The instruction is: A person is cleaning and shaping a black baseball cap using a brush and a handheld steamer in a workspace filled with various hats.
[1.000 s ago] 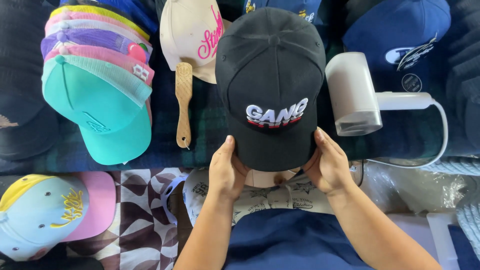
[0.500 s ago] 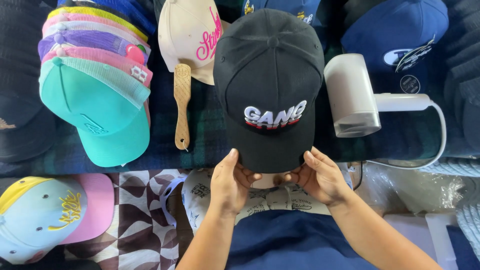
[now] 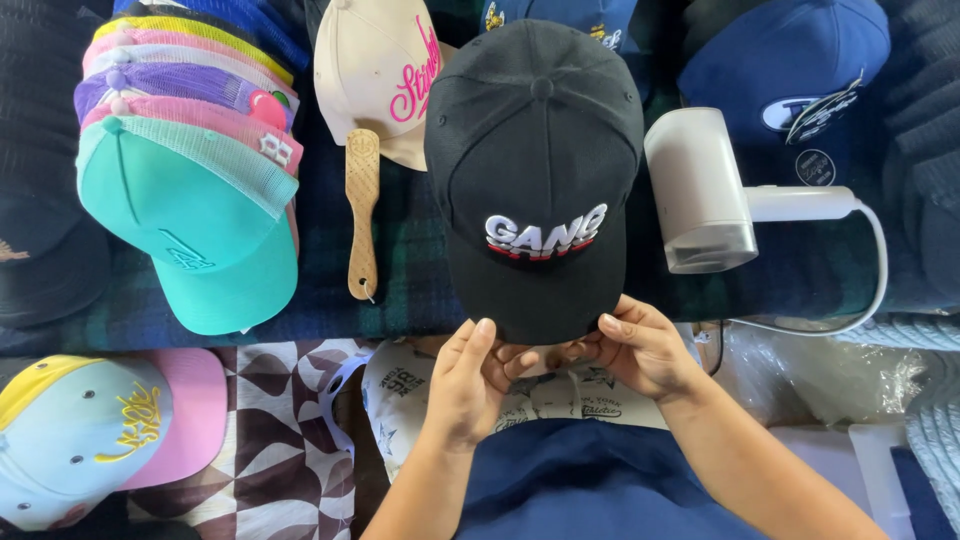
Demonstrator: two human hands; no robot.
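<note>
A black cap point(image 3: 535, 160) with white and red raised lettering on its front lies crown-up in the middle, brim towards me. My left hand point(image 3: 470, 375) pinches the near edge of the brim from below, thumb on top. My right hand point(image 3: 640, 350) grips the brim's near right corner, fingers curled under it. Both hands meet under the brim's front edge.
A stack of pastel caps topped by a teal one point(image 3: 190, 200) lies at left. A wooden brush point(image 3: 362, 215) rests beside a cream cap point(image 3: 375, 70). A white handheld steamer point(image 3: 700, 190) with its cord, and a blue cap point(image 3: 790, 70), are at right. A light blue and pink cap point(image 3: 100, 420) lies at lower left.
Both hands slid from the sides of the brim inward to its near front edge, fingers curling under. The black cap shifted slightly left.
</note>
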